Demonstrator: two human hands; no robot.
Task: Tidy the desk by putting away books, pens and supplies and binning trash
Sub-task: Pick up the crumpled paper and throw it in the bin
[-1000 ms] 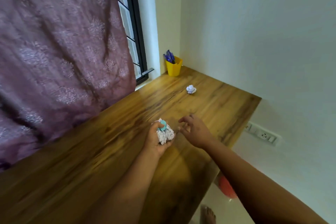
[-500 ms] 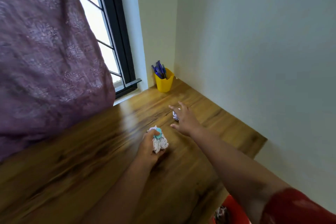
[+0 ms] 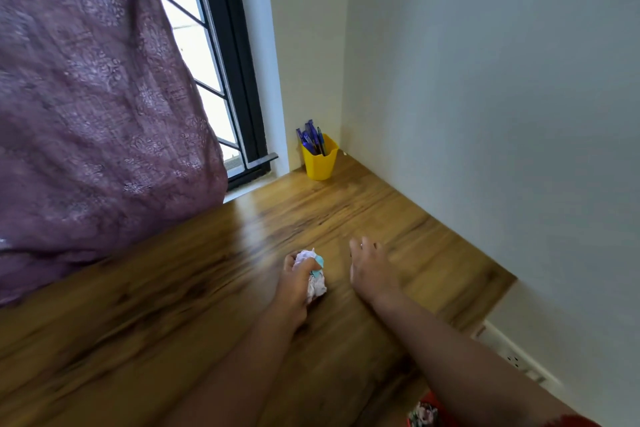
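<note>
Two bare forearms reach over a glossy brown wood-grain surface (image 3: 180, 305) that fills the lower part of the view and runs into the corner of a pale, plain-walled room. The left hand (image 3: 294, 282) grips a crumpled wad of white paper with a turquoise scrap in it (image 3: 316, 276), its fingers curled round the wad just above the wood. The right hand (image 3: 372, 272) lies palm down just beside it, knuckles up; whether its fingers cover or pinch anything I cannot tell, since they are blurred and turned away. In the far corner stands a yellow plastic cup (image 3: 320, 163) holding several blue pens (image 3: 311, 139), upright and leaning. Left of the cup is a black-framed window (image 3: 228, 80), partly covered by a mauve patterned curtain (image 3: 86, 107) whose hem hangs to the surface's back edge. Low on the right wall, beyond the surface's end, is a white wall socket (image 3: 516, 359). A red bin (image 3: 427, 414) with crumpled paper inside shows at the bottom edge.
</note>
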